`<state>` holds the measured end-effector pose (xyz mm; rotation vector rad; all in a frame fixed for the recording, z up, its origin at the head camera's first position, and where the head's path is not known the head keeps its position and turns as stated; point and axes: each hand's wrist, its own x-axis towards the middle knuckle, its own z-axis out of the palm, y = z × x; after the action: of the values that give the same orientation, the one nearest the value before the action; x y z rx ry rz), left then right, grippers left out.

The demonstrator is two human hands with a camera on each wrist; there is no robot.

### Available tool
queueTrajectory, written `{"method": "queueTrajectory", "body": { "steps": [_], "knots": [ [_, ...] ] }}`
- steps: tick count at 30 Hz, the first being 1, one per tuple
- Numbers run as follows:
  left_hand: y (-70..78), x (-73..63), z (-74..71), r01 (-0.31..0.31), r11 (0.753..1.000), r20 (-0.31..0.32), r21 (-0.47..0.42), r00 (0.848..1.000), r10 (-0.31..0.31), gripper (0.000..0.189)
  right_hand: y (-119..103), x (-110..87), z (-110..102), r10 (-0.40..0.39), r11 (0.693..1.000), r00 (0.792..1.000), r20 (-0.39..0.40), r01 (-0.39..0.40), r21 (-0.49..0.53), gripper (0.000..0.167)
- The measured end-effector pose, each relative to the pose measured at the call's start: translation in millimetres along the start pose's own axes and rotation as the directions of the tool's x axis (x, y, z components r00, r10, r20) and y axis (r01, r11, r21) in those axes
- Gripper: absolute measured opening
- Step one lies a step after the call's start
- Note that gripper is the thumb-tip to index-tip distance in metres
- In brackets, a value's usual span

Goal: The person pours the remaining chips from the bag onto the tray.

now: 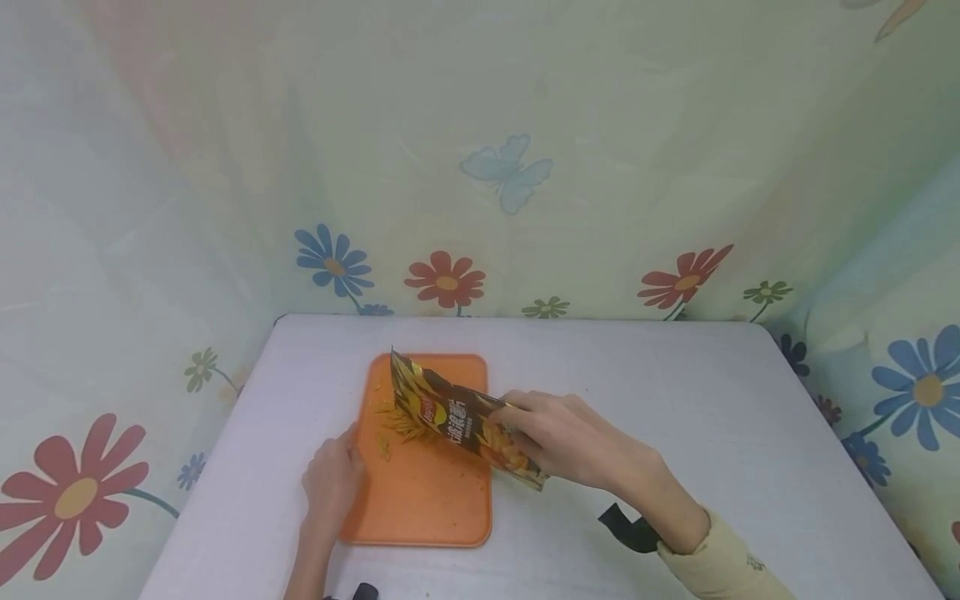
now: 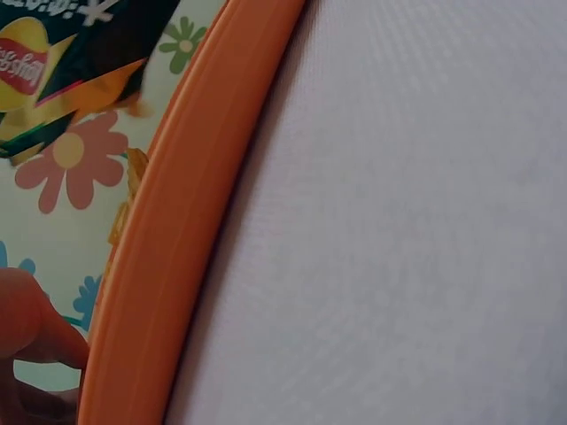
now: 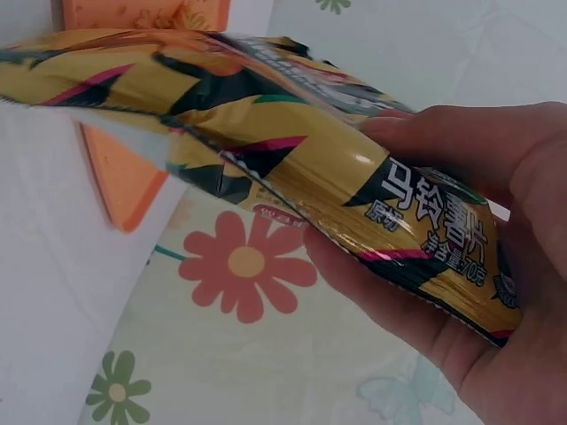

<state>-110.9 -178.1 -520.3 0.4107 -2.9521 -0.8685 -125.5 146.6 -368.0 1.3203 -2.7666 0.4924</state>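
Right hand point(image 1: 558, 433) grips bag point(image 1: 459, 414), long axis toward table's point(image 1: 675, 367) far left corner; left hand point(image 1: 332, 479) touches tray point(image 1: 420, 512), grip undeterminable.

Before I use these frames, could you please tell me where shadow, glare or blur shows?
Head view: soft, fairly even light, the smallest lettering on the snack bag too soft to read; left wrist view: dim, with a dark shadow along the orange tray on the white cloth; right wrist view: glints on the bag's gold foil.
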Motion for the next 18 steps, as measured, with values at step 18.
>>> {"method": "queueTrajectory", "body": {
  "steps": [18],
  "knots": [
    [-2.9, 2.3, 0.8, -0.001, 1.0, 0.01, 0.0, 1.0, 0.001, 0.046, 1.1, 0.2, -0.5, -0.025, 1.0, 0.999, -0.04, 0.026, 0.004, 0.027]
  ]
}}
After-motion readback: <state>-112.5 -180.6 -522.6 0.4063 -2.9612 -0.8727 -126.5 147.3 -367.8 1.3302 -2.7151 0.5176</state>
